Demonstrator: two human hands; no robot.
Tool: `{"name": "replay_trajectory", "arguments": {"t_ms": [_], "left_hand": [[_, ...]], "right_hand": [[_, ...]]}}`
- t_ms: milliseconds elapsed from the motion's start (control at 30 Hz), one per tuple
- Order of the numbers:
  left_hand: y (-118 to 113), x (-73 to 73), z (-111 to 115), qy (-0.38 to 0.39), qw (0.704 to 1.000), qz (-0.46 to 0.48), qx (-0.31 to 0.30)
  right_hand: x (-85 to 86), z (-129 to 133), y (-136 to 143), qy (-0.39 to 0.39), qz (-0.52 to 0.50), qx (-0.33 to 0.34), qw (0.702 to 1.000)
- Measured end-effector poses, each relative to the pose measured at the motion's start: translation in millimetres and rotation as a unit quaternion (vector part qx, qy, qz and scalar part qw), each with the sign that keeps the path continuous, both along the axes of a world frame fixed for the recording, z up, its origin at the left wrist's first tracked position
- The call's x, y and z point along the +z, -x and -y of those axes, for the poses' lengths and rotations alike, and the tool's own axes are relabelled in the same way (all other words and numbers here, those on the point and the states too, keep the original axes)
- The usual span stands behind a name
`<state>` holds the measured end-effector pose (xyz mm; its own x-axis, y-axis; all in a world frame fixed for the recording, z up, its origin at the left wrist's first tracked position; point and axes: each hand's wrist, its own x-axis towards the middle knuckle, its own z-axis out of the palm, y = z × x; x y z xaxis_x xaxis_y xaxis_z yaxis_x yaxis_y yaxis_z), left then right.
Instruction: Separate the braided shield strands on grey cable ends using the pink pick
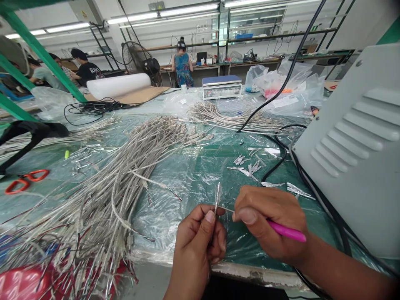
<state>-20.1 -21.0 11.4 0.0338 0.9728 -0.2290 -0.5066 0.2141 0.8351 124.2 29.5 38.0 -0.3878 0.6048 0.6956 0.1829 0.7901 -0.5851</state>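
Note:
My left hand (pixel 201 235) pinches a thin cable whose frayed silvery end (pixel 218 193) points up above the thumb and forefinger. From the right, my right hand (pixel 270 221) grips a tool with a pink handle (pixel 287 231). Its thin metal shaft reaches left to the cable just above my left thumb. The rest of the held cable is mostly hidden by my left hand. A large bundle of grey braided cables (pixel 125 166) lies to the left, with bare coloured wire ends towards the front.
A grey vented metal box (pixel 353 154) stands at the right, black cables (pixel 300 166) beside it. Foil scraps (pixel 250 168) lie mid-table. Orange-handled scissors (pixel 37 175) lie at the left. Behind are a scale (pixel 221 88), plastic bags (pixel 287 85) and a person (pixel 183 64).

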Motion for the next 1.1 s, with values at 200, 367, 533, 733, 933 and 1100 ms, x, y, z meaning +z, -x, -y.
{"name": "replay_trajectory", "arguments": {"t_ms": [200,367,533,733,933,1100], "left_hand": [[0.1,0.7,0.6,-0.003,1.0,-0.006,-0.006],[-0.6,0.7,0.1,-0.002,1.0,-0.011,-0.018],[-1.1,1.4,1.0,0.007,1.0,-0.02,-0.014],[-0.8,0.4,0.0,0.007,1.0,-0.011,-0.012],[-0.6,0.1,0.0,-0.003,1.0,-0.004,-0.011],[0.8,0.0,-0.3,-0.002,1.0,0.006,-0.016]], "right_hand": [[-0.5,-0.2,0.3,0.001,0.003,-0.004,1.0],[2.5,-0.3,2.5,0.002,-0.01,0.003,1.0],[1.2,1.1,2.1,0.005,-0.041,-0.034,0.999],[-4.6,2.0,-1.1,0.002,-0.054,-0.011,0.998],[-3.3,1.6,-0.1,0.017,-0.027,0.011,0.999],[-2.0,0.7,1.8,0.008,-0.025,0.024,0.999]]}}
